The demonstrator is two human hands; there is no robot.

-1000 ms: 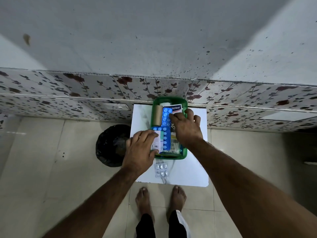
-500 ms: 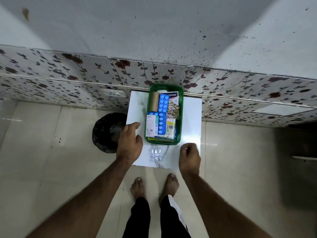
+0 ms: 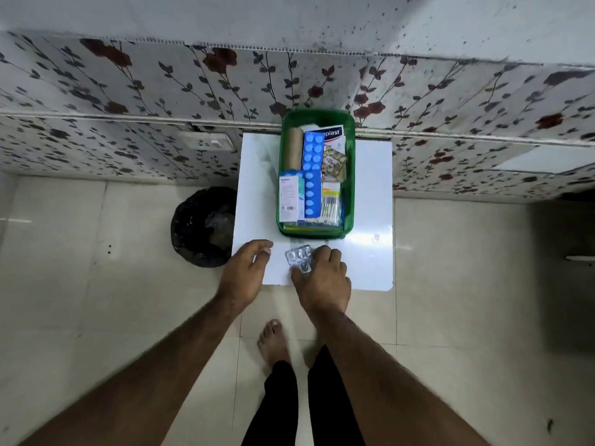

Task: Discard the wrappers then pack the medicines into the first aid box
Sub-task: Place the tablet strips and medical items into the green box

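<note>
One green box (image 3: 349,175) stands on one white table (image 3: 370,201). Inside lie two blue blister strips (image 3: 312,175), one tan roll (image 3: 294,149), one white carton (image 3: 288,197) and one plaster packet (image 3: 331,134). One silver blister strip (image 3: 298,254) lies near it. One black bin (image 3: 203,225) sits left. Two hands: left (image 3: 246,272), right (image 3: 323,276).

A room in a home. Pale glossy floor tiles (image 3: 96,300) run up to a wall clad in floral panels (image 3: 145,88), with a white switch plate (image 3: 211,142) set in it. A bin (image 3: 203,225) lined with a black bag stands beside a small white desk (image 3: 367,220), and the person stands barefoot (image 3: 273,342).
</note>
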